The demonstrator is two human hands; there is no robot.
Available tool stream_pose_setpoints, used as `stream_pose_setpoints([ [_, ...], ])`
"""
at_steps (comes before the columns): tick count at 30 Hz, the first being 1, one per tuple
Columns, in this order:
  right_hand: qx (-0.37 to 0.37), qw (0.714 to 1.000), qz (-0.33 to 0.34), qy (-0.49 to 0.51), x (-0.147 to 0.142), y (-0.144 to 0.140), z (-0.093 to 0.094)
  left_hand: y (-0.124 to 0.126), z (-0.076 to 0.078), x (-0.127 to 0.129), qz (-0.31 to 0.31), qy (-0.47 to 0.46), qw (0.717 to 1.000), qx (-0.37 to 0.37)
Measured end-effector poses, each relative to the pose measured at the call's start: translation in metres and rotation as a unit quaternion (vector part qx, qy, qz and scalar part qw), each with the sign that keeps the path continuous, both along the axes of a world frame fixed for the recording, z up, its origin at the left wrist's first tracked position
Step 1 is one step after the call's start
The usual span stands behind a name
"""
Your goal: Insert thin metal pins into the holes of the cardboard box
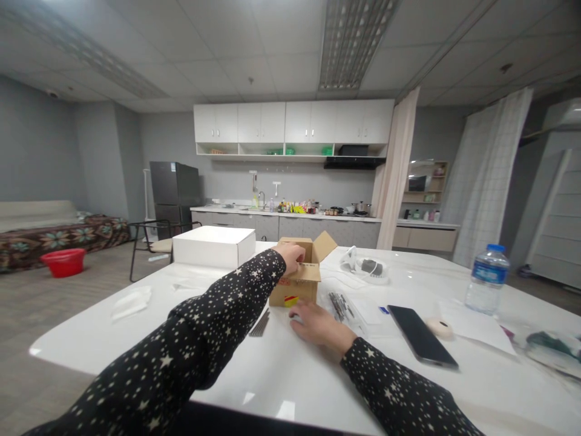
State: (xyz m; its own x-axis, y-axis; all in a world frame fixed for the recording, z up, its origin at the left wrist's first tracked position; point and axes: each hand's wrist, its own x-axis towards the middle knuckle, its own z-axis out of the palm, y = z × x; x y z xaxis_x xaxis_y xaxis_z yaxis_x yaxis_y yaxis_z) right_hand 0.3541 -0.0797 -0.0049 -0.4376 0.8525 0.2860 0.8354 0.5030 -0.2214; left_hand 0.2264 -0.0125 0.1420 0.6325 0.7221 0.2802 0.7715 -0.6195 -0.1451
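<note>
Standing near the table's (86, 342) far edge is a white box (211, 247), then the left hand (292, 254), fingers curled, grip unclear, at the open top of a cardboard box (300, 290) near that edge, then the right hand (321, 327), loosely bent just before it, hold unclear.

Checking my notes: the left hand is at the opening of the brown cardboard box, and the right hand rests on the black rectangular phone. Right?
Not quite: the head view shows the right hand beside the front of the brown cardboard box, apart from the black rectangular phone. The left hand is at the box's opening.
</note>
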Motion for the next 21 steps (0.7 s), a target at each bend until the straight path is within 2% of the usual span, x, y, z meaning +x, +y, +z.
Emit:
stream_pose_setpoints([
  [7, -0.011, 1.000, -0.003, 0.011, -0.006, -0.004, 0.002, -0.001, 0.006, -0.009, -0.019, -0.020, 0.999, -0.016],
  [15, -0.001, 1.000, -0.005, -0.001, -0.007, -0.001, -0.005, 0.007, 0.007, -0.018, 0.005, -0.158, 0.986, -0.058],
  [18, -0.002, 1.000, -0.006, 0.005, -0.004, 0.000, -0.006, 0.015, 0.005, -0.016, 0.015, -0.243, 0.965, -0.098],
  [21, -0.001, 1.000, -0.002, 0.006, -0.002, 0.001, -0.006, 0.020, 0.004, -0.013, 0.025, -0.357, 0.910, -0.208],
])
